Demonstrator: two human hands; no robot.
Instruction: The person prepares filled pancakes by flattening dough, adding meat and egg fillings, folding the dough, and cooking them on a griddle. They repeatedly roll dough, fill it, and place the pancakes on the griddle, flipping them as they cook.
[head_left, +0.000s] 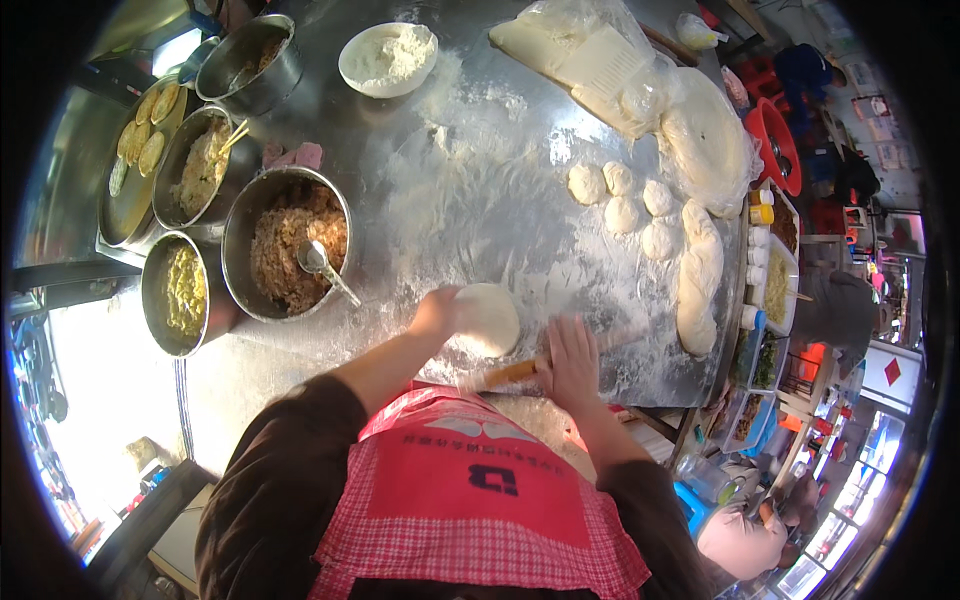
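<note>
A flat round of dough (487, 321) lies on the floured metal worktop. My left hand (437, 311) grips its left edge, with the fingertips blurred. Below and to the right is a wooden rolling pin (516, 372), slanted and blurred at both ends. My right hand (571, 360) lies over the pin, palm down and fingers stretched, with the thumb against it; the pin is apart from the round. Several small dough balls (621, 215) sit farther right, beside a long twisted rope of dough (697, 285).
Steel pots of filling, a large one (289, 247) with a spoon among them, stand left. A griddle (127, 202) holds browned cakes. At the back are a flour bowl (367, 79) and plastic-covered dough (701, 135). Containers (780, 292) line the right edge; people are beyond.
</note>
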